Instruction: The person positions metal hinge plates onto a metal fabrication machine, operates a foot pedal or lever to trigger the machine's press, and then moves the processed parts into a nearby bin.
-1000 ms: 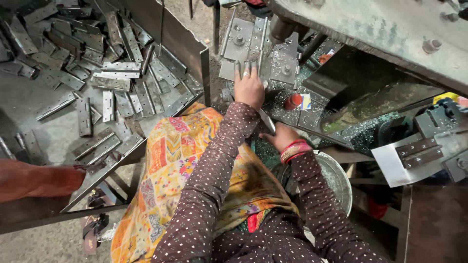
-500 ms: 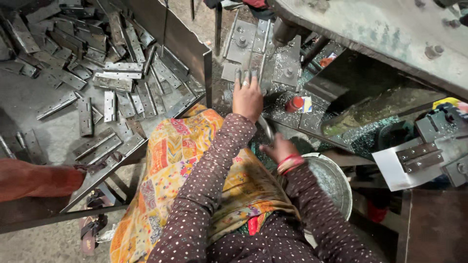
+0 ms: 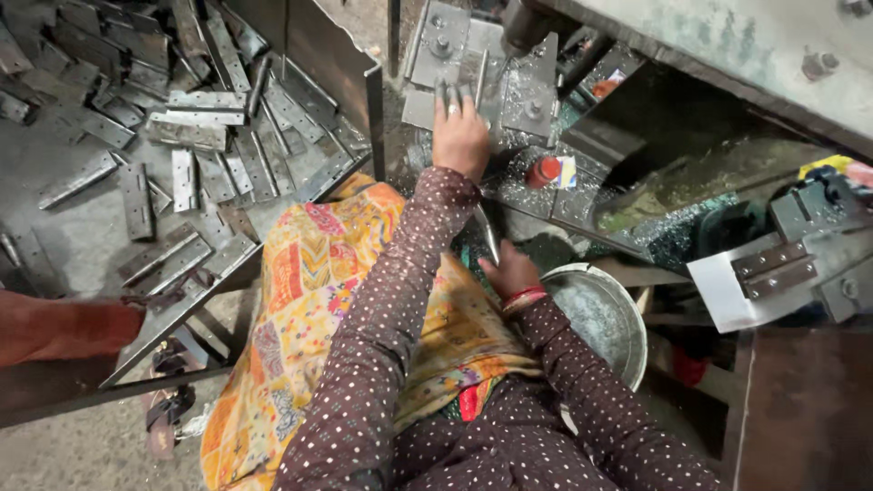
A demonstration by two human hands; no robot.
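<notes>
The left hand point(image 3: 460, 136) is laid flat on a grey metal plate point(image 3: 420, 109) at the press bed point(image 3: 509, 86), fingers spread and pressed down on the steel; a ring is seen on one finger. The plate is held against a bolted jig block, dull and scratched, dusted with bright metal shavings. The right hand point(image 3: 509, 270) is closed around a thin steel strip point(image 3: 489, 235), which is pinched between thumb and fingers and points up toward the press. Just beside this hand a round, dented metal bowl point(image 3: 605, 318) is set, its inside grey and worn. Near the plate a small red cap point(image 3: 544, 171) is seen among glittering swarf. To the left, a shallow steel tray point(image 3: 273, 264) is filled with flat, elongated hinge blanks point(image 3: 186, 173), matt grey with punched holes, piled loosely at all angles. Both arms are covered by brown dotted sleeves, and a patterned orange and yellow cloth point(image 3: 318, 273) is draped across the lap. At the right edge, a pale hinge leaf point(image 3: 773, 264) is fixed on a machine part.
</notes>
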